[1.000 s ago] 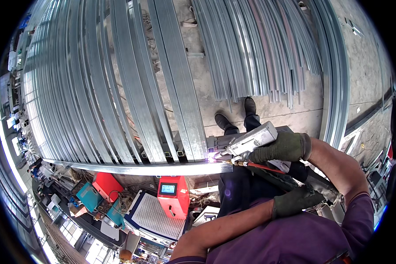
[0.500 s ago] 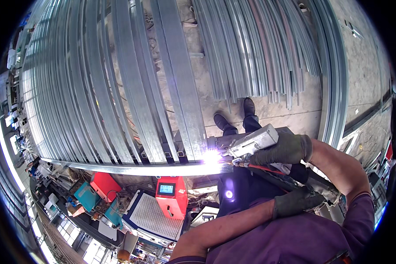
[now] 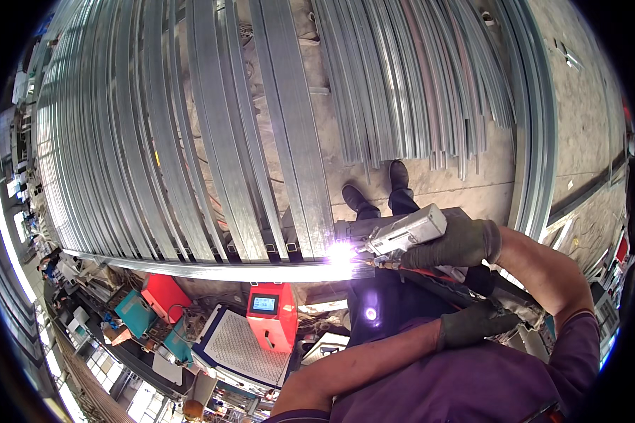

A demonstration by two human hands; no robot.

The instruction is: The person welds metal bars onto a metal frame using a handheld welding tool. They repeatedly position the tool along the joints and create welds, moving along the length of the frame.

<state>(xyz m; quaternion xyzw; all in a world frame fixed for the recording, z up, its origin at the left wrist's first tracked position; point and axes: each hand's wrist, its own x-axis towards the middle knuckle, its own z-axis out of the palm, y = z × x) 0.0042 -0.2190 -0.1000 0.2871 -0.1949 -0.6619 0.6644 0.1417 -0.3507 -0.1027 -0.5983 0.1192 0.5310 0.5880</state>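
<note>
The right hand [image 3: 458,243], gloved, has its fingers wrapped around a grey welding gun [image 3: 406,233] whose tip sits at a bright spark [image 3: 342,252] on the long steel bar [image 3: 212,270] closing off a rack of parallel steel strips [image 3: 190,141]. The left hand [image 3: 476,323], also gloved, has its fingers curled around the cable below the gun. A good seam likely calls for a steady tip kept on the joint and slow, even travel. Below the bar stands a red machine [image 3: 271,314]; beyond it, boots [image 3: 377,190] rest on a concrete floor [image 3: 578,127] beside loose steel strips [image 3: 416,77].
</note>
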